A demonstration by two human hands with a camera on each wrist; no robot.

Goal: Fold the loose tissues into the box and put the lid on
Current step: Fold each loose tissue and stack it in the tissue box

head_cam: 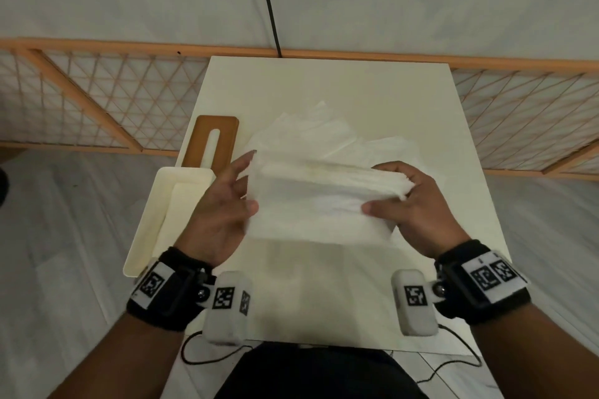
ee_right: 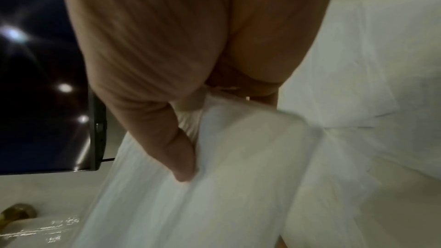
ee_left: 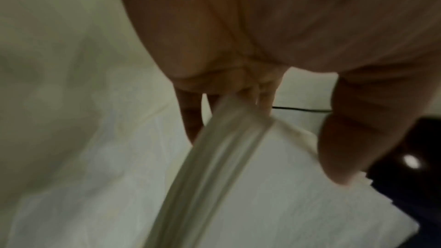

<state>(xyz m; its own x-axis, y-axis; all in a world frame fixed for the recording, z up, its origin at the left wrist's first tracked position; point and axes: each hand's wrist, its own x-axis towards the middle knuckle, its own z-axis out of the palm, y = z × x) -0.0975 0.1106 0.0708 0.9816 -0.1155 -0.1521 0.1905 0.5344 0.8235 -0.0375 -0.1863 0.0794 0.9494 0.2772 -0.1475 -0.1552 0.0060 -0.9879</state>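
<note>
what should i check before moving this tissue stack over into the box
1. Right hand grip on the tissue stack: ok, thumb and fingers pinch its end.
2. Left hand grip: ok, the left wrist view shows the stack's end between fingers and thumb.
3. Box open: ok, the lid lies off, behind it.
4. Box empty: cannot tell, the left hand partly hides it.
5. All tissues gathered: not ok, loose tissues remain behind the stack.

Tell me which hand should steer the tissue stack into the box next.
Left, probably. The box lies open at the table's left edge, right beside the left hand, which holds the stack's left end. The right hand grips the far end, away from the box, so it can only follow.
</note>
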